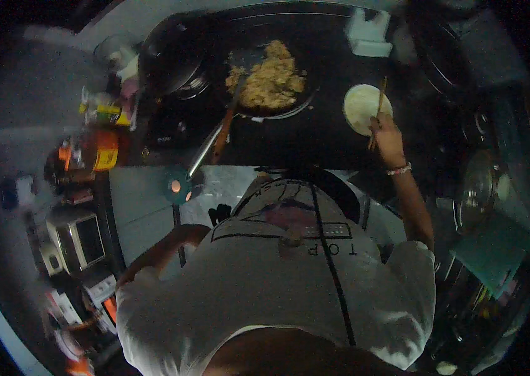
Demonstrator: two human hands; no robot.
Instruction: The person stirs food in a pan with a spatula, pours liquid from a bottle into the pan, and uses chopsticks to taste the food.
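My right hand (pixel 388 141) grips a pair of thin wooden sticks that look like chopsticks (pixel 382 91). They lie across a round white plate or shallow bowl (pixel 360 105) on the dark countertop, and my fingers are at its near right rim. Whatever pale content the dish has is too blurred to name. To its left, a dark frying pan (pixel 309 96) holds crumbly, light-brown cooked food (pixel 274 80). A spatula with a wooden handle (pixel 223 134) rests in the pan beside the pan's metal handle (pixel 205 150). My left forearm bends in at my waist, and the left hand is out of view.
Left of the frying pan sits a dark lidded pot or pan (pixel 171 61). A white holder (pixel 371 35) stands at the back right. Bottles and packets (pixel 105 113) crowd the left side, with a microwave-like appliance (pixel 81 239) nearer. A glass lid (pixel 476 188) is at right.
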